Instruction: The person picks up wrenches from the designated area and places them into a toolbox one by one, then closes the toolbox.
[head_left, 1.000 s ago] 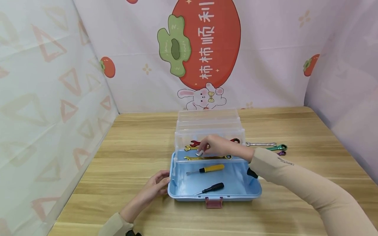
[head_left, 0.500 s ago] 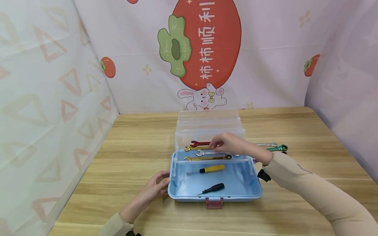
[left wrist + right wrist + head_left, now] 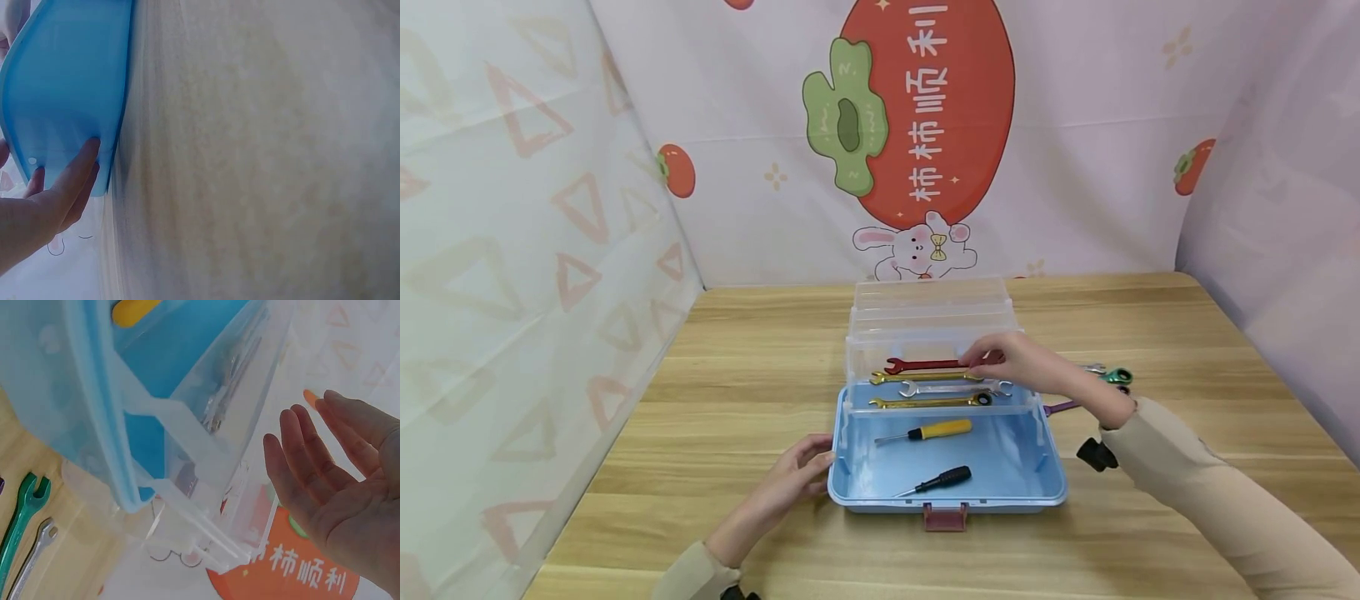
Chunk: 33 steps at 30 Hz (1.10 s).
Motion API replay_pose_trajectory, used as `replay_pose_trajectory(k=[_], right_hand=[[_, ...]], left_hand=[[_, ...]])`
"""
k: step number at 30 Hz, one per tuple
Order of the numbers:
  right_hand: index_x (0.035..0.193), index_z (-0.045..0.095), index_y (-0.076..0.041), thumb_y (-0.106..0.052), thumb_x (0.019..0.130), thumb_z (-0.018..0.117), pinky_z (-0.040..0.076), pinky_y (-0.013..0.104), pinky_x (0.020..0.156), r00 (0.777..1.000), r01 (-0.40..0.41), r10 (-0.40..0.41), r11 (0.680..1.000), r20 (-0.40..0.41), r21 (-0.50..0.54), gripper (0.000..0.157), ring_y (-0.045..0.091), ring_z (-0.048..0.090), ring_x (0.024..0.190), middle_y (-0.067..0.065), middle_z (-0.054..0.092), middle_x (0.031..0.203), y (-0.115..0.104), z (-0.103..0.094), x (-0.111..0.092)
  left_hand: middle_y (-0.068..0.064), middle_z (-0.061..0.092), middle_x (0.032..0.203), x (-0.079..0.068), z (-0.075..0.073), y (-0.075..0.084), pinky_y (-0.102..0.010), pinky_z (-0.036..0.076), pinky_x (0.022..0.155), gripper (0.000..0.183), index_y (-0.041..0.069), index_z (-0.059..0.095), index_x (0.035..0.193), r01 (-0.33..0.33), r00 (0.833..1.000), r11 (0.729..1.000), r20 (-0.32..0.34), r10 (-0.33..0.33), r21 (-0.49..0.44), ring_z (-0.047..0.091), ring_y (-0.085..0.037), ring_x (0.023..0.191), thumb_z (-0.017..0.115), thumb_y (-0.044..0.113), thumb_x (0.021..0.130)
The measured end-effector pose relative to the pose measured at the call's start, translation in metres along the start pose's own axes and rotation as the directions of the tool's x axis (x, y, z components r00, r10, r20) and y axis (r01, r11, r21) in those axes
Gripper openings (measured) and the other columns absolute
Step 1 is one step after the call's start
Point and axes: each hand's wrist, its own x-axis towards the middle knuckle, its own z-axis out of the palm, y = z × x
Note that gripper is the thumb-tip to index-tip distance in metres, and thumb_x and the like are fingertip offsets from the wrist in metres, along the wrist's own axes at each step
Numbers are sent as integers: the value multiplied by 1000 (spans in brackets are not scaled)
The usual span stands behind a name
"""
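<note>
A blue toolbox (image 3: 943,502) stands unfolded on the table. Fingers of my left hand (image 3: 795,468) touch its left side; the left wrist view has them laid against the blue wall. Above the clear tray (image 3: 942,410) hovers my right hand (image 3: 1018,364), fingers loosely extended and holding nothing in the right wrist view. Inside that tray lie a silver wrench (image 3: 951,389), a red wrench (image 3: 922,365), a gold wrench (image 3: 917,377) and a gold ratchet wrench (image 3: 928,402). My right hand hides the red one's far end. A yellow screwdriver (image 3: 945,428) and a black screwdriver (image 3: 953,477) rest in the blue base.
Right of the toolbox, a green wrench (image 3: 22,515), a silver wrench (image 3: 34,556) and a purple wrench (image 3: 1062,407) lie on the wooden table (image 3: 760,350). Clear upper trays (image 3: 931,293) stand folded back. Printed cloth (image 3: 737,225) hangs behind.
My right hand has let go of the silver wrench, now lying in the clear tray, and moved right and slightly up. My left hand stays at the toolbox's side.
</note>
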Motion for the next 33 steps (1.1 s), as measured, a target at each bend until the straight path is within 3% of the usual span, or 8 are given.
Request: replay_pose_trajectory(k=[22,33], right_hand=[[102,62,4,-5,84,58,49,21,68,989,-63,53,996,-139,-69,20,19,58,80,12,64,94,39,-26,-43],[99,62,6,-3,83,59,48,20,63,985,-95,82,992,-153,-82,19,17,56,74,12,65,88,60,-30,-53]], left_hand=[[-21,40,128,1,0,1,-38,46,85,53,-5,34,127,4,1000,1000,9,-4,2,50,-20,105,52,27,89],[-22,39,129,1,-1,0,-39,46,85,53,-5,34,128,9,1000,1000,12,-9,7,49,-22,106,51,28,89]])
